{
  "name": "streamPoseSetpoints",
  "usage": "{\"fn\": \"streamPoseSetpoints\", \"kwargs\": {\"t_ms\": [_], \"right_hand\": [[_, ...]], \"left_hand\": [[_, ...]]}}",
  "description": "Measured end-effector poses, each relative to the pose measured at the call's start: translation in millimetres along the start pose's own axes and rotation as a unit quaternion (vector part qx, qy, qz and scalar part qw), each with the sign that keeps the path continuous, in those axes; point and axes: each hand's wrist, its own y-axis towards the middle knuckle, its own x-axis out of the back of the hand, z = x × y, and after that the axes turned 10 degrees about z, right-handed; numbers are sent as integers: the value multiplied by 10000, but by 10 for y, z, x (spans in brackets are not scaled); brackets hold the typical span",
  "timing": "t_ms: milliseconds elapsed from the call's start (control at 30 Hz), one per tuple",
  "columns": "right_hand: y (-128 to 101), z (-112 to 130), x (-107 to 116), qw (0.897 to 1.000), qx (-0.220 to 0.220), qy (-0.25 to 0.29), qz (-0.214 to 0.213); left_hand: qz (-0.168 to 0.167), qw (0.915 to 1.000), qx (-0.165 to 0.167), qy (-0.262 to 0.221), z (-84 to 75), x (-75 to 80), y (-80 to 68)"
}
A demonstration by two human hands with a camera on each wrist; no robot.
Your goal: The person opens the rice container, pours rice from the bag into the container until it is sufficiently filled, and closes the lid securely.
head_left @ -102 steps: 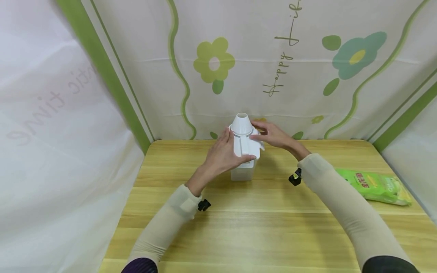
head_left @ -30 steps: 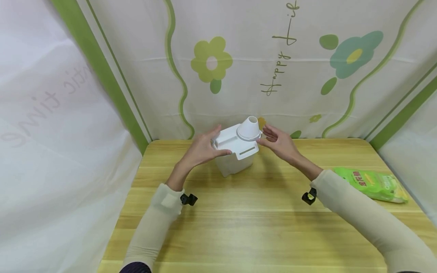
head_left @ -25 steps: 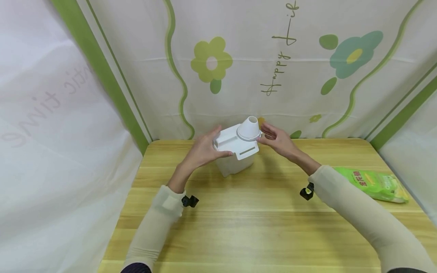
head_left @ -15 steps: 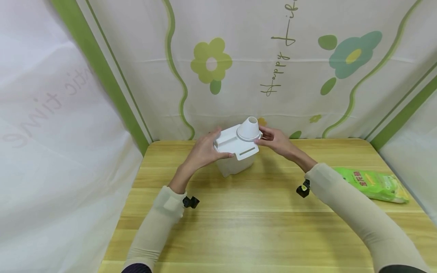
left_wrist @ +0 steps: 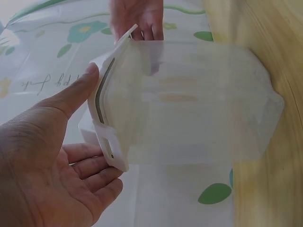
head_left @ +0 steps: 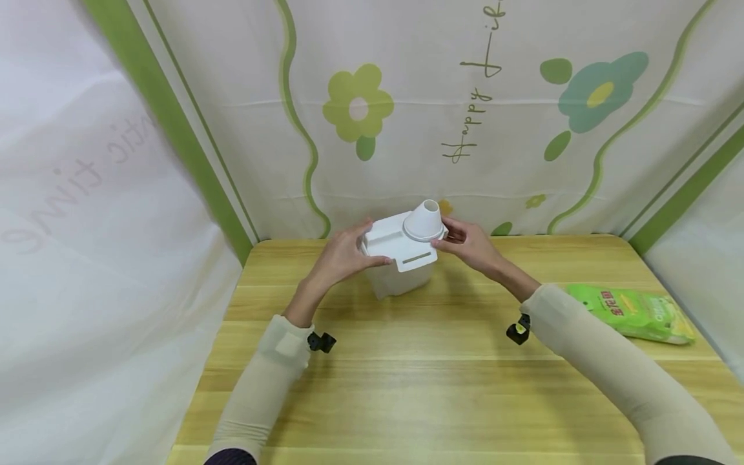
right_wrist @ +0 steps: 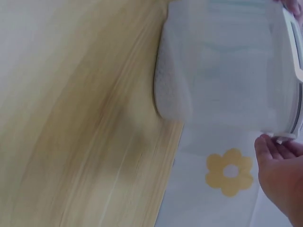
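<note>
1. Left hand point(head_left: 343, 254) gripping the left edge of the white lid point(head_left: 395, 242), thumb along its front, fingers curled behind.
2. Right hand point(head_left: 472, 243) pinching the lid's right rim, beside the cone-shaped spout point(head_left: 425, 219).
3. Translucent container point(head_left: 402, 279) between both hands, standing on the bench point(head_left: 442, 387).
4. Green packet point(head_left: 630, 312) well right of the right hand.

The container point(head_left: 401, 258) stands at the centre top of the table point(head_left: 407, 387), with both hands beside it. The green packet point(head_left: 633, 313) occupies the right edge. Lower centre stays free.
</note>
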Motion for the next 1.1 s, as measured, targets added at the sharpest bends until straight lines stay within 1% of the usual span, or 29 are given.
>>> {"fn": "streamPoseSetpoints", "kwargs": {"t_ms": [300,400,500,600,667,900,1100], "right_hand": [[-132,61,-108,9989,115,-162,-426],[-172,75,-134,9986,146,-157,-493],[-221,87,-159,9981,153,-256,-542],[-271,101,-184,9979,128,-336,-542],[-299,107,-200,9978,107,-351,-551],[-341,96,-222,9978,142,-318,-560],[-353,66,-164,9987,110,-215,-452]], "left_hand": [[13,9998,-119,-179,124,39,46],[129,9996,-175,-186,176,51,64],[356,9987,-239,-265,214,80,71],[564,9974,-271,-372,242,113,76],[642,9965,-289,-448,254,132,81],[788,9951,-334,-492,279,164,92],[841,9948,-328,-481,275,165,95]]}}
